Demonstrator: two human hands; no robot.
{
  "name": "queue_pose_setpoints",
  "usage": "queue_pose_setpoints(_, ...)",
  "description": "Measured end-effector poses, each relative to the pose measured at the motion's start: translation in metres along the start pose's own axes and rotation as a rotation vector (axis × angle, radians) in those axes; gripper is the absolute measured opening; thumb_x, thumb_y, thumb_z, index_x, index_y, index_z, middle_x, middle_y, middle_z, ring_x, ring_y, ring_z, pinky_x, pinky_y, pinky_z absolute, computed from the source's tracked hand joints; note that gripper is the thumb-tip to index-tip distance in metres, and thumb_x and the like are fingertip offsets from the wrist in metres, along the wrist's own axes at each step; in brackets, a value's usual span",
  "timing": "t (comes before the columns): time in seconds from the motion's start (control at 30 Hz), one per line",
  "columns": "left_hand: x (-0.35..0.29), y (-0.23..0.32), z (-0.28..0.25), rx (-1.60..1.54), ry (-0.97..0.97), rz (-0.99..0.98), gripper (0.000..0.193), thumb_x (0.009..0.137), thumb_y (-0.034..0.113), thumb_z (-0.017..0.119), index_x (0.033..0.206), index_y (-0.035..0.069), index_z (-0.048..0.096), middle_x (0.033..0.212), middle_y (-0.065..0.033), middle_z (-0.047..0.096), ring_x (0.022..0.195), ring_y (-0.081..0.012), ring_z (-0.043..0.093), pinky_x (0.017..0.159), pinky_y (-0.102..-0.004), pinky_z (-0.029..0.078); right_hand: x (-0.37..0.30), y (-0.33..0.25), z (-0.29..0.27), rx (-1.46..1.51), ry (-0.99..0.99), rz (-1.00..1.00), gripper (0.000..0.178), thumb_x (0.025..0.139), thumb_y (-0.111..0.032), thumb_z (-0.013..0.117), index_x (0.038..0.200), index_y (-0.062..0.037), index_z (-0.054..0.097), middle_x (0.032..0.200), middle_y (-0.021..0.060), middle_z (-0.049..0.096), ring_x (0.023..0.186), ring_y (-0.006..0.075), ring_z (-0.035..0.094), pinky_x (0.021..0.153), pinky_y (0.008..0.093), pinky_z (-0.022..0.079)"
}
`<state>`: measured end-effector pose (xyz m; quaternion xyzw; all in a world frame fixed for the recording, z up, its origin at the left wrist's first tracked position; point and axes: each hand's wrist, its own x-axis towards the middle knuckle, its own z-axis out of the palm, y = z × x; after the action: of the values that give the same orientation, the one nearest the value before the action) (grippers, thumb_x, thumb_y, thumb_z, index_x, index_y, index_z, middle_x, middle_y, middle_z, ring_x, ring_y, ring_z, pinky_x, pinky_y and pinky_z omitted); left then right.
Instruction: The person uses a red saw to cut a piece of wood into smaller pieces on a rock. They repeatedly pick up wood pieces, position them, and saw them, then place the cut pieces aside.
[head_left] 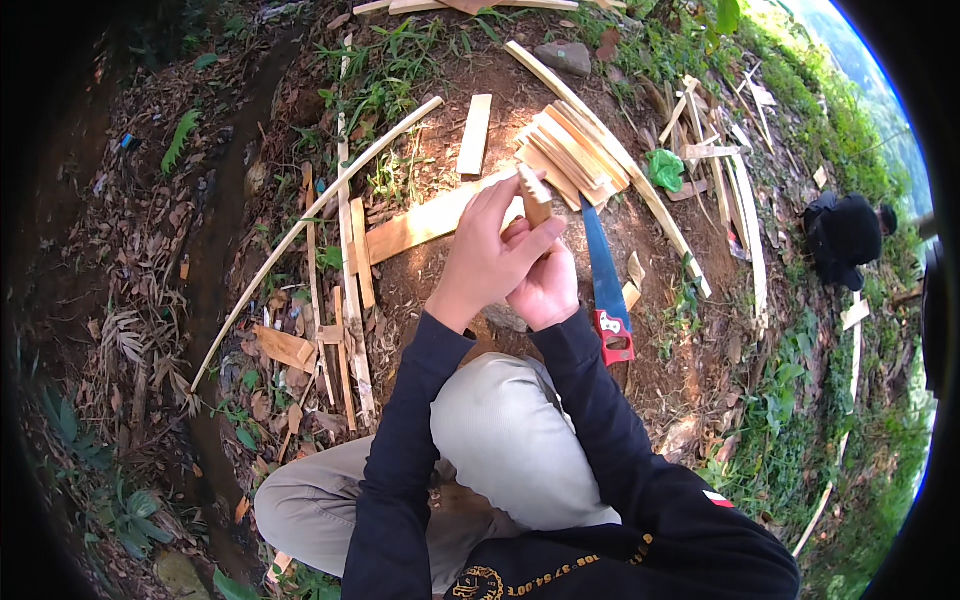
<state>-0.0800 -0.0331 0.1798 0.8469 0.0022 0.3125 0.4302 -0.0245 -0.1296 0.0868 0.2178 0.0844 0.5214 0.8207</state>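
Both my hands are together above a wide pale board lying on the ground. They hold up a short piece of wood with a notched or ridged edge at its top. My left hand has its fingers along the left side of the piece and its thumb across the front. Below it, my right hand is curled round the lower part, its fingers partly hidden. Just to the right lies a hand saw with a blue blade and a red handle. Its tip touches or lies under a pile of thin boards.
A loose board lies beyond my hands. Long strips, one a curved wooden strip, flank me on both sides. Scrap wood and a green plastic bag are at the right. A black bag-like object sits farther right.
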Motion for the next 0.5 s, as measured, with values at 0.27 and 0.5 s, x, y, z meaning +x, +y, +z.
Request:
queue_pose_setpoints(0.27, 0.019, -0.009, 0.026, 0.154, -0.07, -0.199, 0.072, 0.091, 0.048, 0.07, 0.138, -0.003, 0.052, 0.108, -0.0223, 0.06, 0.095, -0.039, 0.064, 0.083, -0.0459, 0.051, -0.083, -0.006, -0.005, -0.623, 0.387, 0.089, 0.058, 0.099, -0.056, 0.052, 0.105, -0.0003, 0.065, 0.103, 0.0194, 0.069, 0.101, 0.0326, 0.066, 0.098, 0.0495, 0.051)
queue_pose_setpoints(0.5, 0.012, -0.049, 0.04, 0.466, -0.223, -0.329, 0.077, 0.092, 0.051, 0.068, 0.144, -0.002, 0.049, 0.108, -0.0202, 0.058, 0.097, -0.0363, 0.064, 0.087, -0.0434, 0.051, -0.211, -0.138, -0.117, -2.299, 1.269, -0.35, 0.028, 0.093, -0.029, 0.069, 0.099, -0.0018, 0.062, 0.099, 0.0184, 0.065, 0.091, 0.0317, 0.067, 0.077, 0.0432, 0.054)
